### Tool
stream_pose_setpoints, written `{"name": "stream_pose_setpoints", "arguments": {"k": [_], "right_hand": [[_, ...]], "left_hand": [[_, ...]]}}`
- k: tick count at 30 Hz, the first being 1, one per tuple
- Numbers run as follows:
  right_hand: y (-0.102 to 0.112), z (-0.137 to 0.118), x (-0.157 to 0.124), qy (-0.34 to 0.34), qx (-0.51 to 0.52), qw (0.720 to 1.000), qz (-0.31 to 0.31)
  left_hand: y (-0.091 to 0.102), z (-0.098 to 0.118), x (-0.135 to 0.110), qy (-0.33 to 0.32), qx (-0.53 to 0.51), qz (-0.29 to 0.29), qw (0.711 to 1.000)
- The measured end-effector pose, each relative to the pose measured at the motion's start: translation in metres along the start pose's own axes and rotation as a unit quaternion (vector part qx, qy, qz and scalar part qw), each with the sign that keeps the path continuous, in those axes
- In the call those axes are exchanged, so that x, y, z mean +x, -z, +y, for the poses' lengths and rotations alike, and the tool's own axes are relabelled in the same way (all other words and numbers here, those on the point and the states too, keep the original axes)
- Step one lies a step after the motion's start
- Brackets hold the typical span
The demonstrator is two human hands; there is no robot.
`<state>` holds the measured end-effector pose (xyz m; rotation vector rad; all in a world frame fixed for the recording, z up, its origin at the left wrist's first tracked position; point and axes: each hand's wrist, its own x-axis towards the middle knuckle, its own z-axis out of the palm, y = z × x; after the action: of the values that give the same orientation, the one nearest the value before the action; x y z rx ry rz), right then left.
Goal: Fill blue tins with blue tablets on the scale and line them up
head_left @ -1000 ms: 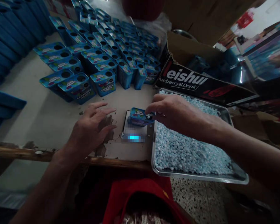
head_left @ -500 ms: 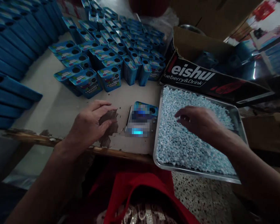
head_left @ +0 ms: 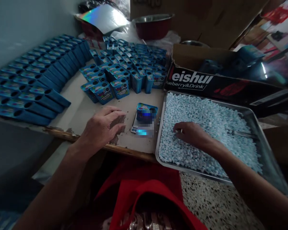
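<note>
A small blue candy box (head_left: 146, 112) stands on a little scale (head_left: 141, 130) near the table's front edge. My left hand (head_left: 102, 127) lies flat on the table just left of the scale, fingers stretched out, holding nothing. My right hand (head_left: 191, 134) rests palm down in a metal tray (head_left: 259, 124) full of small pale blue candies (head_left: 206, 118), fingers curled into the pile; what they grip is hidden.
Several open blue boxes (head_left: 124, 68) stand in rows at the back of the table, and more lie stacked at the left (head_left: 31, 86). A dark cardboard carton (head_left: 220, 84) sits behind the tray. A red bowl (head_left: 153, 27) stands at the back.
My right hand left the box on the scale and moved right and down into the tray's candies. My left hand stayed flat. The view has pulled back and tilted up.
</note>
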<state>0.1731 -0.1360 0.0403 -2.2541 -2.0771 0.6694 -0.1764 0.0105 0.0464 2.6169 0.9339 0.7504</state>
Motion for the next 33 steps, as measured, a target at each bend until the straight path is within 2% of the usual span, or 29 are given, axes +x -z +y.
{"name": "stream_pose_setpoints", "arguments": {"k": [4,8,12,15,16,17,18,21,23,25,26,28,30,33], "right_hand": [[0.009,0.011,-0.001,-0.038,0.134,0.989,0.048],[0.01,0.009,0.002,-0.008,0.114,0.992,0.051],[0.008,0.009,0.01,0.033,0.095,0.992,0.071],[0.009,0.002,0.015,0.01,0.178,0.978,0.11],[0.008,-0.002,0.017,-0.009,0.25,0.961,0.115],[0.006,-0.007,0.019,-0.031,0.341,0.933,0.112],[0.004,-0.012,0.021,-0.054,0.438,0.891,0.105],[-0.005,-0.025,0.024,-0.122,0.67,0.728,0.077],[-0.008,-0.032,0.025,-0.146,0.755,0.636,0.062],[-0.008,-0.038,0.025,-0.142,0.812,0.564,0.049],[-0.007,-0.041,0.024,-0.137,0.832,0.536,0.045],[-0.005,-0.046,0.023,-0.132,0.855,0.5,0.04],[-0.003,-0.049,0.022,-0.13,0.864,0.485,0.034],[-0.004,-0.048,0.022,-0.132,0.867,0.479,0.024]], "left_hand": [[0.003,0.003,-0.005,0.011,0.005,-0.021,1.0],[-0.006,0.005,0.007,0.035,-0.016,-0.019,0.999],[-0.044,-0.003,0.034,0.106,-0.149,0.009,0.983],[-0.076,-0.005,0.054,0.135,-0.28,-0.05,0.949],[-0.083,-0.002,0.059,0.125,-0.308,-0.069,0.941],[-0.087,0.002,0.064,0.105,-0.32,-0.075,0.938],[-0.087,0.009,0.068,0.072,-0.314,-0.067,0.944],[-0.076,0.032,0.076,-0.095,-0.204,0.0,0.974],[-0.067,0.045,0.079,-0.199,-0.128,0.031,0.971],[-0.065,0.052,0.081,-0.241,-0.1,0.044,0.964],[-0.066,0.053,0.082,-0.238,-0.1,0.042,0.965],[-0.071,0.053,0.082,-0.202,-0.113,0.027,0.973],[-0.077,0.053,0.082,-0.144,-0.133,0.015,0.98],[-0.082,0.051,0.079,-0.037,-0.178,0.006,0.983]]}}
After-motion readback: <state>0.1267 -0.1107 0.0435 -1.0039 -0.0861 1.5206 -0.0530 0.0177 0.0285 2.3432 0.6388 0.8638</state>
